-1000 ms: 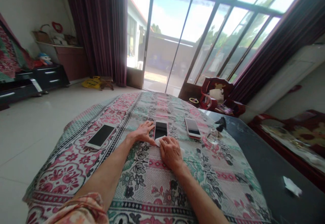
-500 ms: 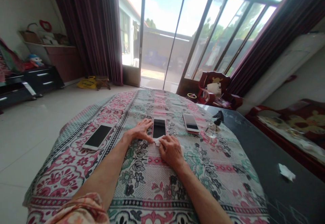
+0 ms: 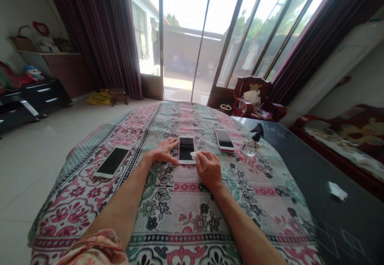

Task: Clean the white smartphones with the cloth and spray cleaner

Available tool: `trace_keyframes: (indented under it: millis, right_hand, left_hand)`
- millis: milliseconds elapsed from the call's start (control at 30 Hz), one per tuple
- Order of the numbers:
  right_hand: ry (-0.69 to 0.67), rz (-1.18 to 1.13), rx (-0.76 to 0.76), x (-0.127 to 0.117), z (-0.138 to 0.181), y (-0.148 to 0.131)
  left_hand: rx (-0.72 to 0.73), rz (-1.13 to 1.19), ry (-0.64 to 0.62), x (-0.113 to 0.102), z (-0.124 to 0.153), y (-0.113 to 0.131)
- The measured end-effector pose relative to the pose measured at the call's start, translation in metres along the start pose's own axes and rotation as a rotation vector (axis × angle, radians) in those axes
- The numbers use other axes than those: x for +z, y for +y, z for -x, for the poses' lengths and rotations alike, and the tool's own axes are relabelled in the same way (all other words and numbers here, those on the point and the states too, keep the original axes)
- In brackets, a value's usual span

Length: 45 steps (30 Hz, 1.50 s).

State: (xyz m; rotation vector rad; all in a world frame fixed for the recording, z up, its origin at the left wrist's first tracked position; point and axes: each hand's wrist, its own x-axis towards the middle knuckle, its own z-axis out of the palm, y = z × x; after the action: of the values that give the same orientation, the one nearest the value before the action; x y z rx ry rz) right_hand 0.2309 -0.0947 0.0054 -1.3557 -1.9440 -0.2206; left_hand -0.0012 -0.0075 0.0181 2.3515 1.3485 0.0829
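Middle phone (image 3: 186, 149): white-framed, dark-screened, lay flat on the tabletop (image 3: 189, 209)
White tissue (image 3: 194, 155): was crumpled at the phone's right edge

tissue (image 3: 194, 155) partly hidden, sleeve (image 3: 97, 249) cut off

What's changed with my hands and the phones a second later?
Your right hand, gripping the white tissue, moved from the near end of the middle phone to its right edge. Your left hand stayed at its left; the left phone and right phone stayed put.

The middle smartphone (image 3: 186, 149) is showing black framed in white; the tablecloth (image 3: 186, 203) is displaying pink, green and black florals.
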Motion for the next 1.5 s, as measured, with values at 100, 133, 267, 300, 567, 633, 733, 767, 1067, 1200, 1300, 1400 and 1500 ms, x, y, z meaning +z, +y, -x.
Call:
trace_keyframes:
  millis: [100, 133, 267, 300, 567, 633, 733, 767, 1067, 1200, 1300, 1400, 1500]
  right_hand:
    - [-0.02, 0.002, 0.01, 0.003, -0.002, -0.001]
    - [-0.032, 0.001, 0.012, 0.005, -0.003, -0.002]
    - [-0.108, 0.01, 0.003, 0.014, -0.008, -0.007]
    - [-0.132, 0.017, -0.005, 0.016, -0.009, -0.008]
    - [-0.231, 0.039, -0.014, 0.017, -0.009, -0.012]
    - [-0.241, 0.038, -0.016, 0.014, -0.008, -0.014]
    - [-0.267, 0.046, -0.019, 0.008, -0.006, -0.018]
    - [-0.278, 0.052, -0.02, 0.007, -0.005, -0.02]
    - [-0.377, 0.221, 0.001, 0.018, -0.034, -0.017]
    - [-0.375, 0.292, 0.069, 0.033, -0.052, -0.006]
    - [-0.353, 0.308, 0.119, 0.042, -0.066, 0.004]
    - [-0.328, 0.309, 0.136, 0.051, -0.084, 0.01]
    - [-0.33, 0.305, 0.113, 0.061, -0.101, 0.008]
  left_hand:
    - [0.0, -0.005, -0.003, 0.0, 0.0, 0.0]
    - [0.002, -0.006, -0.002, 0.0, -0.001, -0.001]
    - [0.008, -0.007, 0.006, 0.002, -0.002, -0.004]
    - [0.008, -0.006, 0.007, 0.002, -0.003, -0.004]
    - [-0.008, -0.001, 0.012, 0.001, 0.0, 0.0]
    - [-0.003, -0.005, 0.013, 0.002, -0.001, -0.001]
    - [0.008, -0.01, 0.023, 0.003, -0.001, -0.003]
    - [0.008, -0.011, 0.027, 0.003, -0.002, -0.003]
    - [-0.006, 0.024, 0.016, 0.001, 0.001, 0.001]
    - [0.001, 0.058, 0.031, 0.002, 0.001, 0.001]
    - [-0.004, 0.086, 0.036, 0.002, 0.001, 0.002]
    - [-0.003, 0.103, 0.042, 0.003, 0.001, 0.002]
    - [0.001, 0.113, 0.052, 0.005, 0.0, 0.0]
